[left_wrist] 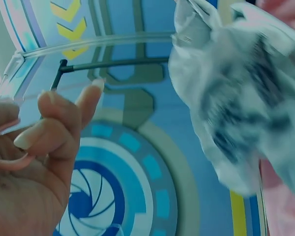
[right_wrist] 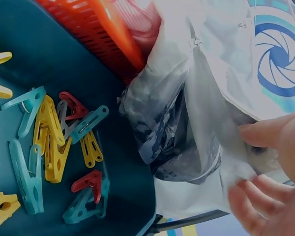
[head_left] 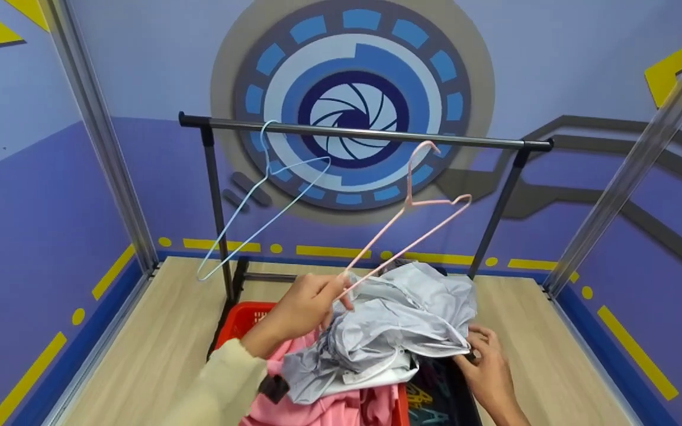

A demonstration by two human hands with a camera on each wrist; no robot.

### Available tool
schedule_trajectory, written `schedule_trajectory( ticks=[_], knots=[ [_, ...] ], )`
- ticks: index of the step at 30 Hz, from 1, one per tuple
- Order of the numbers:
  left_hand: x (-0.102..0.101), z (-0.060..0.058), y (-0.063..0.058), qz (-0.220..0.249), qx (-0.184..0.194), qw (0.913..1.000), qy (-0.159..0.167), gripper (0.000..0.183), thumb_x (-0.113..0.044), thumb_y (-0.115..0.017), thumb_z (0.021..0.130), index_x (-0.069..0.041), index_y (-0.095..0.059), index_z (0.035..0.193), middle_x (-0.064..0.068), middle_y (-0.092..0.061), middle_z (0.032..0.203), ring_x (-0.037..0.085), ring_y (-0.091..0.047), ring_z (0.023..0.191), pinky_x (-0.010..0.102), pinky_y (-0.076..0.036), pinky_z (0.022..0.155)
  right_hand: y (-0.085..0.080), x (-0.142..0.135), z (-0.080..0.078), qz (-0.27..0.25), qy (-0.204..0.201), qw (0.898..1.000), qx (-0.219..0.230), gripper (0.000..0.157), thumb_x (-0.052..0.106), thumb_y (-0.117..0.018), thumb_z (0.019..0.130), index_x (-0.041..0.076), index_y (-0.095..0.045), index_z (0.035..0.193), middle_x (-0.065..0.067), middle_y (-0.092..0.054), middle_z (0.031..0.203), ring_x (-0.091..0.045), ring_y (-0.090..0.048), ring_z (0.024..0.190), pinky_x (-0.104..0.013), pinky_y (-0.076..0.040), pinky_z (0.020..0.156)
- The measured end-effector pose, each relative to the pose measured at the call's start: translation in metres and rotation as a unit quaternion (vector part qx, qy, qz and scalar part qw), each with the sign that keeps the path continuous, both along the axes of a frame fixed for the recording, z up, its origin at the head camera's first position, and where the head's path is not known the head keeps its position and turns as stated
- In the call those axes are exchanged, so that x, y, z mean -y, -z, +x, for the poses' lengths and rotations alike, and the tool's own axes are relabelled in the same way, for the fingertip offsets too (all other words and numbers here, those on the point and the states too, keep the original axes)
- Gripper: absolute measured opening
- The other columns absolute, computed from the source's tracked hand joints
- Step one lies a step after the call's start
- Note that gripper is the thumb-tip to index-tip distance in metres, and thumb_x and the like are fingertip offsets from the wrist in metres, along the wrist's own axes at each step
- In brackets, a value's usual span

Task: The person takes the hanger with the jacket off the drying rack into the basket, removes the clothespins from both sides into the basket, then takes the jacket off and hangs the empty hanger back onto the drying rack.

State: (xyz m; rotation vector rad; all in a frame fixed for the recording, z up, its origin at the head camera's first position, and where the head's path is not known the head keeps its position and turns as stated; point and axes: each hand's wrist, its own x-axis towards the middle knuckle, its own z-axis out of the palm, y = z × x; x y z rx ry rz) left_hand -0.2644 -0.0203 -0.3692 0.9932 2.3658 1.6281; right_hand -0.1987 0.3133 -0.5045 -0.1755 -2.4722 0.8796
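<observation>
My left hand (head_left: 311, 302) grips the lower corner of a pink clothes hanger (head_left: 409, 203), whose hook points up just below the rail. In the left wrist view, the hanger's pink wire passes through the curled fingers (left_wrist: 51, 128). A crumpled light grey zip jacket (head_left: 406, 319) lies over the baskets, beside and below the hanger. At the jacket's right edge, my right hand (head_left: 492, 373) holds the fabric near the zip between thumb and fingers. The right wrist view shows the jacket (right_wrist: 206, 98) partly open, with a dark patterned inside.
A metal clothes rack (head_left: 364, 133) stands behind, with a blue hanger (head_left: 268, 174) on its rail. Pink clothes (head_left: 323, 411) fill a red basket (head_left: 240, 313). Next to it, a dark bin (right_wrist: 130, 196) contains several clothespins (right_wrist: 27, 182). Panelled walls enclose the table (head_left: 157, 331).
</observation>
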Motion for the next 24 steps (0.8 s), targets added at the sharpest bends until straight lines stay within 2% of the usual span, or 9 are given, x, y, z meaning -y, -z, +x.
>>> schedule_trajectory(
  ticks=[2,4,7,10,11,15,17,21,24],
  knots=[
    [-0.009,-0.005,-0.003,0.013,0.010,0.9998,-0.009,0.044,-0.037,-0.040,0.101,-0.006,-0.070,0.093,0.013,-0.064,0.067,0.017,-0.048,0.038,0.025,-0.041,0.038,-0.001,0.001,0.002,0.000,0.004,1.000,0.005,0.013,0.013,-0.078,0.077,0.016,-0.070,0.086,-0.004,-0.054,0.126,-0.015,-0.059,0.099,-0.030,-0.052,0.073],
    [-0.018,-0.010,-0.006,0.022,0.024,0.9993,-0.017,0.042,-0.038,-0.040,0.101,-0.007,-0.070,0.099,0.011,-0.068,0.076,0.019,-0.049,0.039,0.023,-0.040,0.038,-0.003,0.002,0.005,0.005,0.007,1.000,0.007,0.012,0.016,-0.079,0.076,0.017,-0.070,0.084,-0.003,-0.052,0.132,-0.021,-0.056,0.111,-0.033,-0.048,0.082],
    [-0.030,-0.016,-0.010,0.029,0.034,0.9985,-0.031,0.042,-0.039,-0.042,0.100,-0.008,-0.071,0.095,0.010,-0.070,0.080,0.022,-0.051,0.040,0.023,-0.037,0.038,-0.004,0.006,0.008,0.017,0.002,1.000,-0.007,0.014,0.016,-0.080,0.073,0.019,-0.068,0.079,0.000,-0.056,0.130,-0.024,-0.052,0.119,-0.025,-0.040,0.088],
    [-0.043,-0.022,-0.013,0.031,0.038,0.9979,-0.043,0.043,-0.041,-0.044,0.099,-0.009,-0.071,0.087,0.009,-0.071,0.080,0.020,-0.051,0.040,0.023,-0.036,0.040,-0.003,0.011,0.012,0.014,-0.010,0.999,-0.032,0.019,0.012,-0.082,0.070,0.020,-0.066,0.077,0.002,-0.065,0.116,-0.019,-0.060,0.107,-0.011,-0.036,0.083],
    [-0.047,-0.023,-0.013,0.033,0.038,0.9976,-0.048,0.044,-0.041,-0.044,0.099,-0.009,-0.071,0.085,0.009,-0.071,0.080,0.018,-0.051,0.039,0.023,-0.036,0.040,-0.003,0.013,0.014,0.012,-0.013,0.999,-0.036,0.019,0.013,-0.082,0.070,0.020,-0.067,0.079,0.003,-0.067,0.110,-0.015,-0.063,0.102,-0.010,-0.038,0.080],
    [-0.067,-0.027,-0.012,0.036,0.040,0.9960,-0.071,0.044,-0.039,-0.044,0.099,-0.008,-0.070,0.083,0.009,-0.070,0.075,0.013,-0.048,0.038,0.023,-0.036,0.041,-0.006,0.021,0.022,-0.015,-0.021,1.000,-0.009,0.020,0.017,-0.080,0.073,0.017,-0.068,0.088,0.005,-0.068,0.089,-0.004,-0.059,0.080,-0.019,-0.044,0.072],
    [-0.076,-0.029,-0.010,0.031,0.045,0.9949,-0.084,0.043,-0.040,-0.044,0.099,-0.009,-0.070,0.084,0.008,-0.069,0.073,0.012,-0.048,0.037,0.022,-0.034,0.040,-0.008,0.024,0.026,-0.029,-0.026,0.999,0.010,0.019,0.019,-0.079,0.075,0.017,-0.066,0.089,0.007,-0.065,0.081,-0.003,-0.054,0.073,-0.024,-0.042,0.068],
    [-0.091,-0.031,-0.012,0.017,0.058,0.9929,-0.103,0.043,-0.043,-0.043,0.098,-0.011,-0.068,0.082,0.005,-0.068,0.073,0.013,-0.048,0.039,0.023,-0.035,0.040,-0.009,0.027,0.030,-0.057,-0.043,0.997,0.006,0.020,0.014,-0.079,0.074,0.016,-0.063,0.086,0.010,-0.058,0.072,-0.002,-0.048,0.065,-0.021,-0.038,0.062],
    [-0.101,-0.033,-0.013,0.016,0.065,0.9919,-0.108,0.042,-0.043,-0.042,0.099,-0.011,-0.068,0.088,0.007,-0.070,0.080,0.014,-0.049,0.040,0.023,-0.037,0.041,-0.009,0.029,0.032,-0.072,-0.051,0.996,0.004,0.021,0.012,-0.078,0.074,0.015,-0.062,0.087,0.010,-0.059,0.072,0.000,-0.048,0.066,-0.020,-0.039,0.062]
  ],
)
